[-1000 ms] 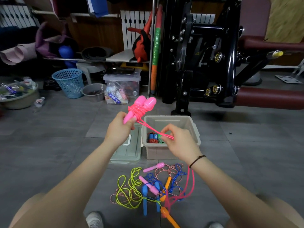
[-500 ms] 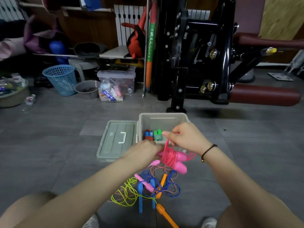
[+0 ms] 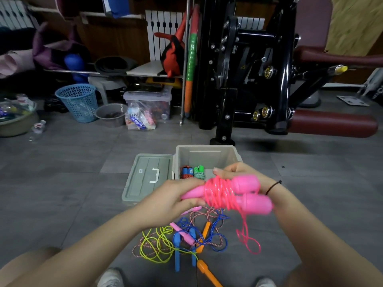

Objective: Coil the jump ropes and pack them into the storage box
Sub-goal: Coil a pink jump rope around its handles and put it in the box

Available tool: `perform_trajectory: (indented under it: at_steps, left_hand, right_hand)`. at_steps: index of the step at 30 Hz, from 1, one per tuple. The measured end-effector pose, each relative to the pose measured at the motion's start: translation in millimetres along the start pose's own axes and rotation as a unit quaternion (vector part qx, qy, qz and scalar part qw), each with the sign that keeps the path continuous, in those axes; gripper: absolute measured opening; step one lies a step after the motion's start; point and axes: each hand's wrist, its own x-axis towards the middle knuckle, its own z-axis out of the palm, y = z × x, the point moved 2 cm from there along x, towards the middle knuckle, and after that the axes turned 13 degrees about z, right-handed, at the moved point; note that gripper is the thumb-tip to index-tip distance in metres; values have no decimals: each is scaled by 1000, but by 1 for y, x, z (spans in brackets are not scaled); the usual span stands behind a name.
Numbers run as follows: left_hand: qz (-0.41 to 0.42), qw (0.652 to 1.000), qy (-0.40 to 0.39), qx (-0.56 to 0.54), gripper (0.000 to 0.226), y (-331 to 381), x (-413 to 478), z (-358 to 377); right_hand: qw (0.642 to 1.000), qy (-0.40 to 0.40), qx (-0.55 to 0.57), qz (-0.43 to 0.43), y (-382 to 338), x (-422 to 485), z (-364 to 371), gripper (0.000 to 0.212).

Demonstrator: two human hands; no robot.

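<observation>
I hold a pink jump rope (image 3: 232, 194) in front of me, its cord wound around the two pink handles, which lie side by side. My left hand (image 3: 176, 200) grips the narrow ends of the handles. My right hand (image 3: 242, 172) holds the bundle from behind near the thick ends. A loose pink tail (image 3: 247, 239) hangs down to the floor. The open grey storage box (image 3: 207, 156) stands just beyond my hands, with two coiled ropes (image 3: 191, 172) inside.
The box lid (image 3: 148, 177) lies left of the box. A tangle of loose ropes (image 3: 182, 239) in yellow, blue, orange and pink lies on the tiled floor between my knees. A black gym machine (image 3: 248, 75) stands behind, with a blue basket (image 3: 77, 102) and clutter at left.
The pink bundle came down from above the box to chest height in front of it. More cord is wound on the handles, and the hanging tail is shorter.
</observation>
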Motion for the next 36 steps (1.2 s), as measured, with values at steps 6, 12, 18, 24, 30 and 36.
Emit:
perform_trajectory:
  at_steps: [6, 12, 18, 24, 30, 36]
  left_hand:
    - [-149, 938, 287, -124, 13, -17, 5, -28]
    - [-297, 904, 305, 39, 20, -56, -3, -62]
    - [-332, 918, 156, 150, 19, -83, -7, -49]
    - [-309, 933, -17, 181, 23, -100, -9, -2]
    - [-162, 967, -120, 156, 21, -81, -5, 12]
    - [24, 992, -86, 93, 27, -36, 2, 13]
  right_hand:
    - [999, 7, -18, -39, -7, -1, 21, 43]
    - [995, -11, -75, -58, -19, -12, 31, 38]
    - [984, 33, -130, -120, -29, -23, 33, 31]
    - [984, 72, -113, -116, -30, -15, 22, 39]
    - [983, 138, -67, -99, -23, -4, 7, 40]
    - [982, 151, -62, -94, -7, 10, 2, 33]
